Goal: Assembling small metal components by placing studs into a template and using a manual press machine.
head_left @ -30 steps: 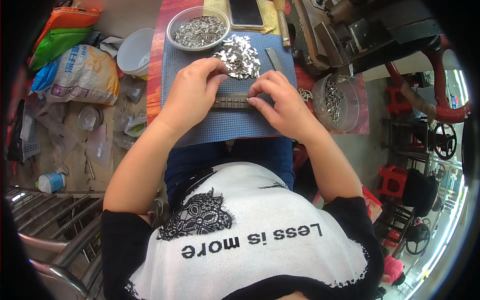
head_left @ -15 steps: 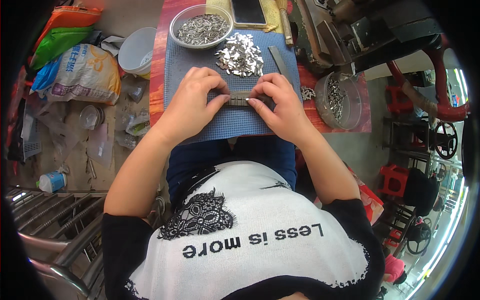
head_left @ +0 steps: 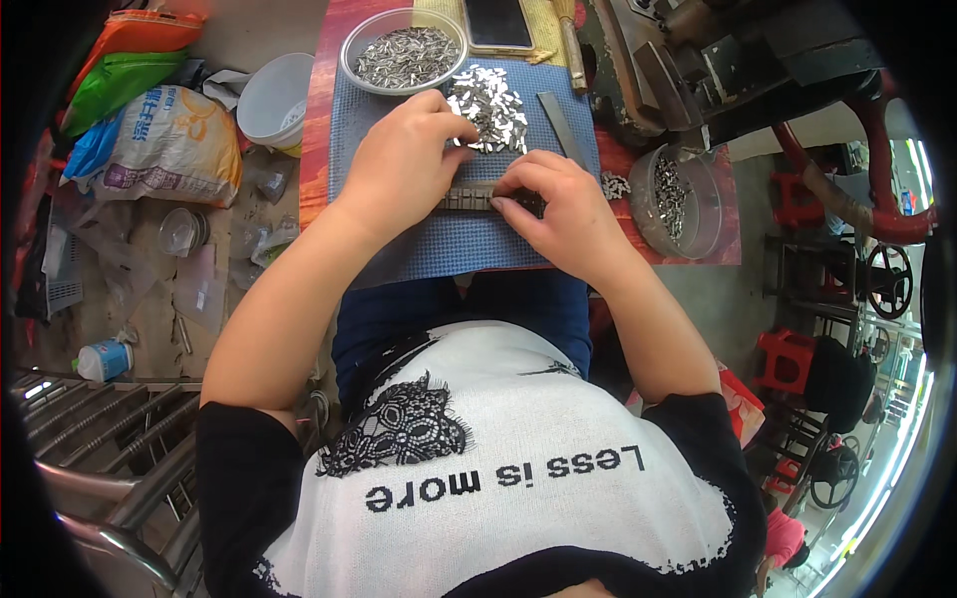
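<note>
A slotted dark metal bar (head_left: 467,198) lies crosswise on the blue textured mat (head_left: 419,254). My right hand (head_left: 566,207) grips its right end between thumb and fingers, hiding that end. My left hand (head_left: 407,161) is over the bar's left end, its thumb and index finger pinched at the lower left edge of a loose pile of small shiny metal pieces (head_left: 493,112). Whatever is between those fingertips is too small to make out. Beyond the left hand stands a clear round tub (head_left: 344,62) filled with similar slim metal pieces.
A flat metal strip (head_left: 561,128) lies right of the pile. At the back are a phone (head_left: 497,22) and a brush (head_left: 572,50). A second clear tub (head_left: 704,234) with metal pieces sits at the right, below a dark machine (head_left: 688,80). A few bits lie beside it.
My left hand has left the bar and moved up and to the right, to the pile's edge, uncovering the bar's left part. My right hand stays at the bar.
</note>
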Demonstrator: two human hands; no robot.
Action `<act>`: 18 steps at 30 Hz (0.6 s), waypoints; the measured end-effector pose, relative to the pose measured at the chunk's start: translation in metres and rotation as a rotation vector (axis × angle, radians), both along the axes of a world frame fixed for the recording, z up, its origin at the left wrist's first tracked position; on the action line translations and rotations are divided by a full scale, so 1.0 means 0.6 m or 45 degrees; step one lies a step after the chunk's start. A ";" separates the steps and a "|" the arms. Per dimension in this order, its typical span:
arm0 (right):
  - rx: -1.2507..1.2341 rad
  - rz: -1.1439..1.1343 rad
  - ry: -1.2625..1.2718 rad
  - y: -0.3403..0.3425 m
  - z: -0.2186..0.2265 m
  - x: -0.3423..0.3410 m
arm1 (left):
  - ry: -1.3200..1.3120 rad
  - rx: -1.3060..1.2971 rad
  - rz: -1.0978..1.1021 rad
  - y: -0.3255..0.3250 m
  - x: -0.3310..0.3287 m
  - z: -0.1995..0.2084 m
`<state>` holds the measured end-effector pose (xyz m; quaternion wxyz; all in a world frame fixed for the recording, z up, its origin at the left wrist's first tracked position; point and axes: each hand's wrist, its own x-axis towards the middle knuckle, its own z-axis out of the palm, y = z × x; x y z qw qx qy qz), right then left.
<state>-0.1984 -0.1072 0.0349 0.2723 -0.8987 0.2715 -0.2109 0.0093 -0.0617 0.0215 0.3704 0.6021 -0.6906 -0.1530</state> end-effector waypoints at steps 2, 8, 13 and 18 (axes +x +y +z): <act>0.126 -0.025 0.026 -0.001 0.001 -0.004 | -0.172 0.024 0.072 -0.011 -0.006 -0.002; 0.041 -0.005 -0.048 -0.004 -0.001 -0.010 | -0.271 -0.206 -0.014 -0.023 -0.007 -0.020; 0.037 -0.128 -0.172 -0.037 -0.010 -0.001 | -0.099 -0.056 0.047 -0.001 -0.005 0.009; -0.169 -0.179 -0.099 -0.068 -0.033 0.028 | 0.231 0.188 0.052 0.014 0.007 0.022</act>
